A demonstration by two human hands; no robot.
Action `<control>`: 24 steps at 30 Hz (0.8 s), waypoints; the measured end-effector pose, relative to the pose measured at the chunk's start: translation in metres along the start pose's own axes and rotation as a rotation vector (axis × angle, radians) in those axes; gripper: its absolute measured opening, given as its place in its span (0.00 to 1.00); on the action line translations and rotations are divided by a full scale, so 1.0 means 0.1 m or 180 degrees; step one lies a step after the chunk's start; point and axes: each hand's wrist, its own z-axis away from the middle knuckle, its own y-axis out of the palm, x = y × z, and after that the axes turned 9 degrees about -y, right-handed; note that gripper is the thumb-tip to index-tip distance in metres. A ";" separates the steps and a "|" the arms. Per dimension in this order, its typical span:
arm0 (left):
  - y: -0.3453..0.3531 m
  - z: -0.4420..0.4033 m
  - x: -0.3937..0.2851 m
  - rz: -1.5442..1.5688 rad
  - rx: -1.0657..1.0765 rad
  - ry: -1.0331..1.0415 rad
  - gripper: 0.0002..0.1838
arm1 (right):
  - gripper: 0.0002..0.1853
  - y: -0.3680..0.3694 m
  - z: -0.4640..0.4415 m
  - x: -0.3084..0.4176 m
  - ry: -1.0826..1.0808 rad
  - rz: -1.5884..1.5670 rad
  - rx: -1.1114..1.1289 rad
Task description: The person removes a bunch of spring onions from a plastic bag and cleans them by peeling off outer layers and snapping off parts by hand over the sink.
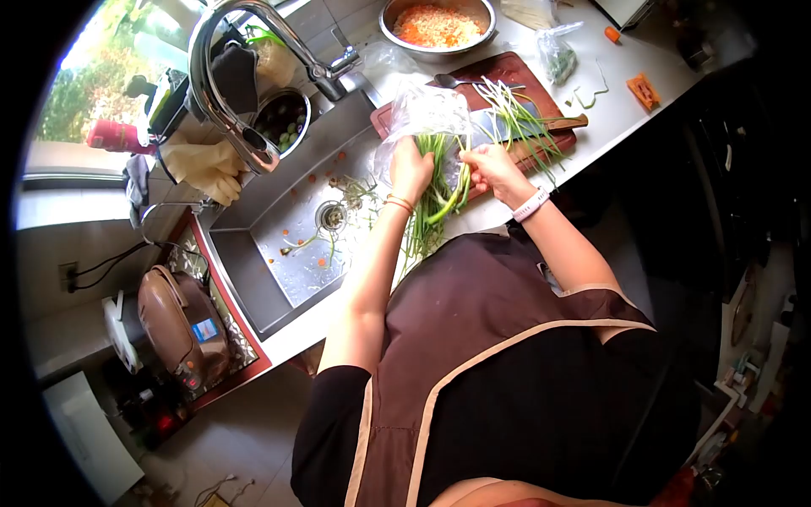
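My left hand (411, 173) is closed around a bunch of green onions (439, 182) at the counter's edge by the sink. A clear plastic bag (431, 110) lies against the bunch and that hand. To its right, my right hand (497, 173) pinches a green onion stalk by the side of the bunch; its fingertips are partly hidden. Just beyond, more green onions with pale ends (511, 110) lie across a knife (557, 124) on the brown cutting board (507, 72). A spoon (452, 81) rests at the board's far side.
On the left is a metal sink (245, 253) with vegetable scraps around its drain, under a curved faucet (203, 68). A steel bowl (492, 34) of chopped orange and pale food stands behind the board. A bagged green item (556, 59) and orange scraps (644, 90) lie to the right.
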 end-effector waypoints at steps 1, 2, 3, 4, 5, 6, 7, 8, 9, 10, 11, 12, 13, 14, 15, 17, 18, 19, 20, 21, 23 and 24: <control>-0.02 0.04 -0.07 0.0024 -0.0011 0.0009 0.22 | 0.10 -0.03 0.03 -0.01 0.0100 -0.0118 -0.0012; -0.02 0.10 -0.13 -0.0167 -0.0167 0.0165 0.21 | 0.10 -0.04 0.04 0.00 0.0038 -0.0167 -0.0013; -0.05 0.16 -0.21 -0.0362 -0.0325 0.0317 0.20 | 0.09 -0.05 0.03 -0.01 -0.0023 -0.0220 -0.0010; -0.08 0.20 -0.25 -0.0548 -0.0388 0.0532 0.19 | 0.09 -0.05 0.02 -0.01 -0.0043 -0.0212 -0.0006; -0.08 0.21 -0.26 -0.0541 -0.0408 0.0548 0.19 | 0.09 -0.04 0.00 -0.01 -0.0105 -0.0210 -0.0028; -0.08 0.19 -0.26 -0.0682 -0.0460 0.0964 0.20 | 0.08 -0.02 -0.02 -0.01 -0.0176 -0.0209 -0.0053; -0.07 0.17 -0.27 -0.0821 -0.0525 0.1392 0.20 | 0.08 -0.01 -0.04 -0.03 -0.0232 -0.0186 -0.0039; -0.01 0.12 -0.21 -0.1128 -0.0646 0.1613 0.21 | 0.08 0.00 -0.08 -0.06 -0.0313 0.0002 -0.0027; 0.01 0.09 -0.21 -0.1114 -0.0686 0.1640 0.20 | 0.08 0.01 -0.12 -0.08 -0.0418 0.0191 -0.0021; 0.04 0.04 -0.20 -0.1103 -0.0674 0.1559 0.19 | 0.09 0.04 -0.14 -0.09 -0.0540 0.0249 0.0035; 0.08 0.00 -0.20 -0.1093 -0.0653 0.1472 0.19 | 0.09 0.06 -0.15 -0.09 -0.0540 0.0387 0.0039; 0.14 -0.05 -0.18 -0.1143 -0.0539 0.1368 0.17 | 0.10 0.07 -0.17 -0.09 -0.0559 0.0515 0.0101; 0.18 -0.09 -0.17 -0.1195 -0.0416 0.1256 0.16 | 0.10 0.09 -0.20 -0.09 -0.0566 0.0643 0.0159; 0.22 -0.12 -0.14 -0.1070 -0.0523 0.1360 0.11 | 0.11 0.10 -0.23 -0.10 -0.0586 0.0713 0.0080; 0.22 -0.14 -0.13 -0.1051 -0.0499 0.1442 0.11 | 0.11 0.09 -0.27 -0.12 -0.0590 0.0781 0.0001; 0.25 -0.17 -0.11 -0.0956 -0.0614 0.1465 0.10 | 0.11 0.00 -0.40 -0.16 -0.0676 0.1027 -0.0197; 0.23 -0.15 -0.14 -0.0944 -0.0621 0.1481 0.10 | 0.11 -0.04 -0.47 -0.17 -0.0869 0.0779 -0.0293; 0.22 -0.13 -0.16 -0.0632 -0.0622 0.1497 0.11 | 0.11 -0.09 -0.52 -0.18 -0.1050 0.0531 -0.0384; 0.21 -0.11 -0.18 -0.0323 -0.0617 0.1505 0.12 | 0.12 -0.17 -0.57 -0.18 -0.0965 0.0446 -0.0301; 0.21 -0.13 -0.18 -0.0318 -0.0614 0.1502 0.12 | 0.12 -0.17 -0.56 -0.12 -0.0961 0.0451 -0.0303; 0.21 -0.17 -0.17 -0.0646 -0.0551 0.2108 0.13 | 0.11 -0.16 -0.55 0.01 -0.1001 0.0301 -0.0316; 0.28 -0.19 -0.13 -0.0714 -0.0175 0.1796 0.14 | 0.10 -0.16 -0.52 0.10 -0.0986 0.0358 -0.0311</control>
